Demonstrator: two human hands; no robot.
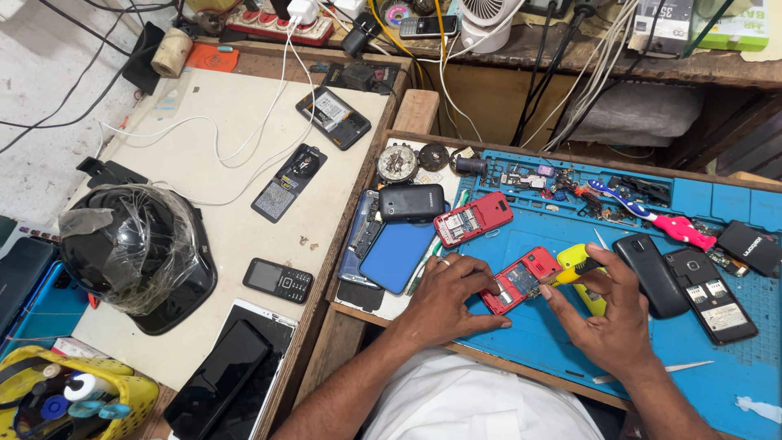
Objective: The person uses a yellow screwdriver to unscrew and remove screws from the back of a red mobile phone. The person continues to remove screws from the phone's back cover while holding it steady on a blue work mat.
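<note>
In the head view, the left hand (446, 295) sits just below the middle of the frame, fingers curled narrow and pressing down on the near end of an opened red phone (521, 281) whose back is off, its inner board showing. The phone lies tilted on the blue work mat (554, 342), slightly right of the frame's centre. The right hand (611, 314) is just to the right of it, closed around a yellow-handled screwdriver (574, 269), with the tool's tip pointing left at the phone's upper right corner. Part of a yellow object (593, 300) lies under this hand; what it is cannot be told.

Above the red phone, near the middle, a second opened red phone (472, 218) lies on the mat's left edge, beside a black phone (411, 202) and a blue panel (397, 257). To the right of the hands lie two dark phones (652, 273), one with its back removed, and a pink-handled toothbrush (652, 218) towards the upper right.

In the left half of the frame, a pale table (212, 147) carries a black helmet wrapped in clear film (134, 248), a small keypad phone (278, 279) and white cables (244, 138).
</note>
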